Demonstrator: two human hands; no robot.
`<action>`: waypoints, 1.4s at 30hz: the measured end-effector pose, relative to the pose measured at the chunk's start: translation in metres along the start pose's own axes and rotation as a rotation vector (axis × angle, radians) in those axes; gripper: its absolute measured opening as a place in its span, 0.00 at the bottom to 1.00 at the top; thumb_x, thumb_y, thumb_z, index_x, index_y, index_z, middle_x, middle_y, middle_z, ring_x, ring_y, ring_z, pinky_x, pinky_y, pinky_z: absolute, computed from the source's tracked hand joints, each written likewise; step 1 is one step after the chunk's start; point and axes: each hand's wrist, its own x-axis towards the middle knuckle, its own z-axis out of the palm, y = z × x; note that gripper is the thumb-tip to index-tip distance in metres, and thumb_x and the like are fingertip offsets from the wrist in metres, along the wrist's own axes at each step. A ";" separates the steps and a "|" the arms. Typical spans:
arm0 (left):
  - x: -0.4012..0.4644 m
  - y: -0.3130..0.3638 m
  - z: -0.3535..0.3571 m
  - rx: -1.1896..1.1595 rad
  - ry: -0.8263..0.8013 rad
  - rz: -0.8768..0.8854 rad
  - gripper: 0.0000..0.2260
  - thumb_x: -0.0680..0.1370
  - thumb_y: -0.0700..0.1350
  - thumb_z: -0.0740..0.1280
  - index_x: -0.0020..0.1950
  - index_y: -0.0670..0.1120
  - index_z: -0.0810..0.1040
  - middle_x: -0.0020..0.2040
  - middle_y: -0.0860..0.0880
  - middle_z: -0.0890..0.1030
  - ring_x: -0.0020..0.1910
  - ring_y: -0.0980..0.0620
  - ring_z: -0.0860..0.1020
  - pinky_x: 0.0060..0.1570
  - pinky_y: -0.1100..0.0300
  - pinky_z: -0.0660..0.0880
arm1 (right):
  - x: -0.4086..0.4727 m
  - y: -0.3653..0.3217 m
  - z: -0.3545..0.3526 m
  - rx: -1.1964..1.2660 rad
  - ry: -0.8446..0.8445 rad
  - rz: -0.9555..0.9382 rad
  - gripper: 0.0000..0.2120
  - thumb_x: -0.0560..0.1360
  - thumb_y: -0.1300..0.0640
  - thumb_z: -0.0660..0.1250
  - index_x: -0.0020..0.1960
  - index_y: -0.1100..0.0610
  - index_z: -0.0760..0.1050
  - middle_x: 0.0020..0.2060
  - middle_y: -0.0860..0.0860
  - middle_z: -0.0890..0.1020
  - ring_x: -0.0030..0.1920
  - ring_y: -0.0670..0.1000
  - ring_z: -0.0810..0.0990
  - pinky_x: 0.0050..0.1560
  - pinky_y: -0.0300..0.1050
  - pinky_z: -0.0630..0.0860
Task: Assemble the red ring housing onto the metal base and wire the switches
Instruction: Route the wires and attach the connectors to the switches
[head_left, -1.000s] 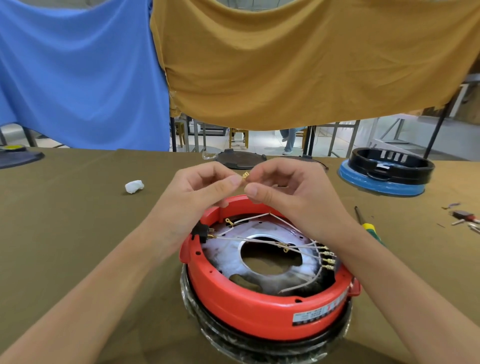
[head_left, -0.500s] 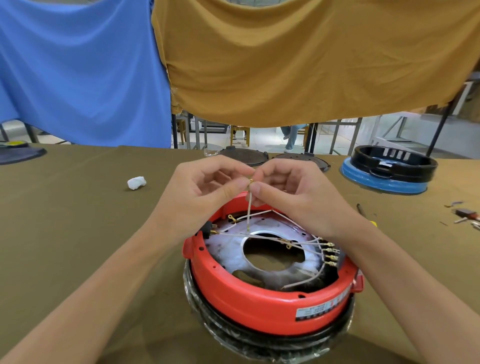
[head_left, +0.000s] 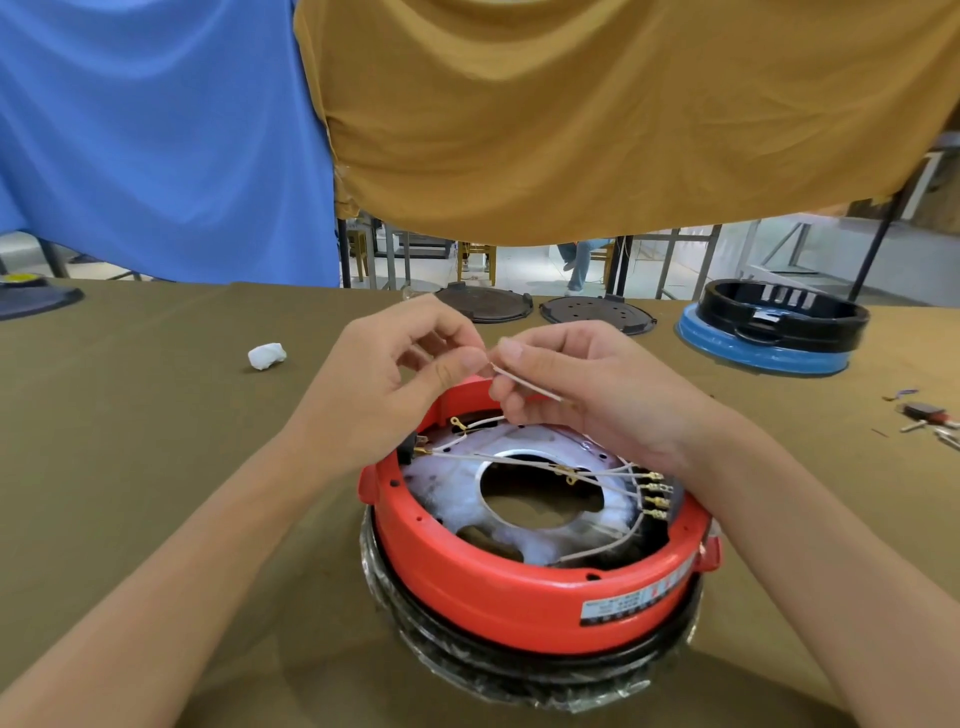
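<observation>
The red ring housing sits on the table over a metal base plate with a round hole, on a black plastic-wrapped body. White wires with brass terminals cross the plate; several plug into a black switch block at the right. A small black switch sits at the left inner wall. Above the ring's far edge, my left hand and my right hand both pinch one short white wire at its upper end.
On the olive cloth table lie a white wad at left, two dark round lids at the back, a black ring on a blue base at right, and small parts at the far right edge.
The pinched wire, hanging straight down before, now slants down to the right across my right fingers. Both hands have stayed above the ring's far edge.
</observation>
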 end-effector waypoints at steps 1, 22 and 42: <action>0.000 0.000 0.001 0.020 0.004 0.001 0.02 0.78 0.46 0.68 0.46 0.53 0.78 0.42 0.57 0.80 0.42 0.54 0.79 0.44 0.62 0.75 | 0.000 0.000 0.000 -0.037 0.017 -0.011 0.12 0.78 0.55 0.67 0.52 0.65 0.80 0.40 0.56 0.82 0.42 0.52 0.79 0.52 0.46 0.79; -0.001 -0.002 -0.004 -0.142 0.068 0.046 0.06 0.76 0.38 0.73 0.49 0.49 0.83 0.44 0.52 0.82 0.42 0.51 0.79 0.43 0.60 0.76 | -0.003 0.002 0.005 -0.451 0.242 -0.415 0.03 0.76 0.61 0.72 0.49 0.59 0.84 0.35 0.51 0.85 0.38 0.55 0.83 0.43 0.56 0.79; 0.000 -0.005 -0.007 0.003 -0.057 0.026 0.04 0.76 0.44 0.72 0.49 0.47 0.82 0.44 0.53 0.82 0.46 0.48 0.81 0.45 0.54 0.78 | 0.000 0.004 -0.001 -0.353 0.099 -0.288 0.06 0.77 0.62 0.71 0.43 0.58 0.85 0.28 0.49 0.78 0.30 0.44 0.71 0.32 0.34 0.67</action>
